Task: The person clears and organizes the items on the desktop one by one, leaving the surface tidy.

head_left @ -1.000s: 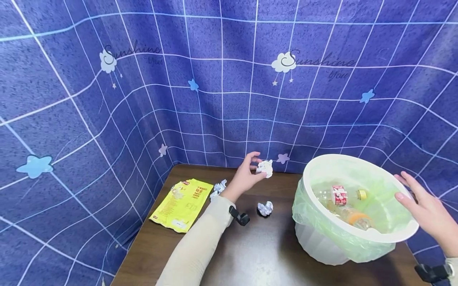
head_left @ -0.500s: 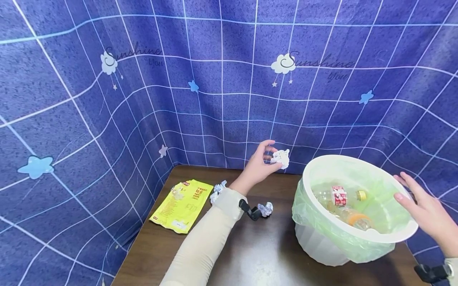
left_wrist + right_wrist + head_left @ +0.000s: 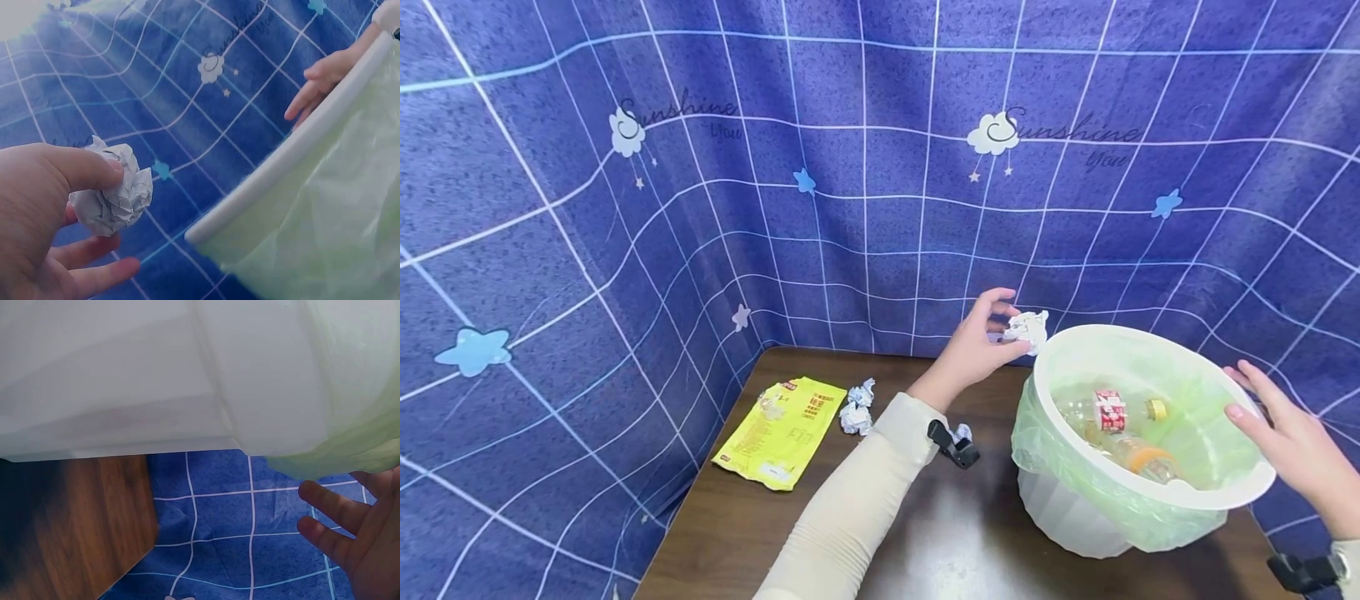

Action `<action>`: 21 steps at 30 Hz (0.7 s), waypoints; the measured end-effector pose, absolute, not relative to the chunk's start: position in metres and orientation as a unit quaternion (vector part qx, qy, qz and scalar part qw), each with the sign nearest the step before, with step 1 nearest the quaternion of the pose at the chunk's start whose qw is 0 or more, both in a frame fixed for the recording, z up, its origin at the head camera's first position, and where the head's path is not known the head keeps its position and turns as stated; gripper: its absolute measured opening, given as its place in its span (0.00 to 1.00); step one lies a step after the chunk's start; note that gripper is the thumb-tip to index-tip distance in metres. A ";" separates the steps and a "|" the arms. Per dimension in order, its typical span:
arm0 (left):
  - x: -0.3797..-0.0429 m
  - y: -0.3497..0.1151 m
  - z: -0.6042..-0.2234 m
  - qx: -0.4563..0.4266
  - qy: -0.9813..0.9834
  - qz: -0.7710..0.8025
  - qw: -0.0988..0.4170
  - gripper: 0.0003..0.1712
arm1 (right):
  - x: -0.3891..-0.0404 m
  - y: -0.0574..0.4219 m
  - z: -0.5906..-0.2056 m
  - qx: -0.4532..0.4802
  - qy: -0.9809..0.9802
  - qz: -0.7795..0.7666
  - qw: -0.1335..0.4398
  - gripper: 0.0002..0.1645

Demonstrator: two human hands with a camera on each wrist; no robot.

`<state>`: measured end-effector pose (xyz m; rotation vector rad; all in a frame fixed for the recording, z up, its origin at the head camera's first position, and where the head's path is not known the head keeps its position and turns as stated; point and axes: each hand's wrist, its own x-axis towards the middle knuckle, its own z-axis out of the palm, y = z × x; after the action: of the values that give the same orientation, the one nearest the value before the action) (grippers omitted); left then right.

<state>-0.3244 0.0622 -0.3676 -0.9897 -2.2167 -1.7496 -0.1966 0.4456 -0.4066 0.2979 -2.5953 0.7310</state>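
A crumpled white paper ball [image 3: 1028, 331] is pinched between the thumb and fingers of the left hand [image 3: 977, 346]. The left wrist view shows the thumb on top of that ball [image 3: 122, 197], just short of the bin rim. The white bin [image 3: 1067, 521] has a light green liner folded over its edge. Inside lie a clear bottle with a red label [image 3: 1111, 410] and one with an orange band [image 3: 1150, 461]. At the bin's far right rim, the right hand [image 3: 1296, 437] has its fingers extended against the edge.
A flattened yellow packet [image 3: 782, 429] lies at the left of the brown table [image 3: 917, 533]. Crumpled paper [image 3: 856, 412] sits beside it. Another paper ball [image 3: 962, 432] is partly hidden behind the left wrist's camera. A blue checked curtain [image 3: 880, 208] hangs behind.
The left hand has carried the paper ball rightward and slightly up to the bin's left rim, uncovering more of the paper beside the packet. The right hand and bin have stayed put.
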 end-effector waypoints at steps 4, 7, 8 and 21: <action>-0.319 0.074 -0.365 -0.340 -0.734 -0.584 0.069 0.42 | -0.196 0.446 -0.407 0.106 -0.934 0.267 0.215 0.40; -0.314 0.083 -0.363 -0.351 -0.727 -0.587 0.064 0.41 | -0.195 0.447 -0.407 0.109 -0.931 0.268 0.221 0.39; -0.313 0.086 -0.362 -0.354 -0.726 -0.586 0.061 0.41 | -0.195 0.446 -0.406 0.110 -0.931 0.268 0.223 0.39; -0.293 0.115 -0.359 -0.353 -0.734 -0.579 0.032 0.40 | -0.196 0.446 -0.408 0.114 -0.929 0.275 0.222 0.39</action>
<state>-0.2930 0.1154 -0.3590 -1.0880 -2.2601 -1.7846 -0.1965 0.4458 -0.4080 0.3159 -2.5659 0.7601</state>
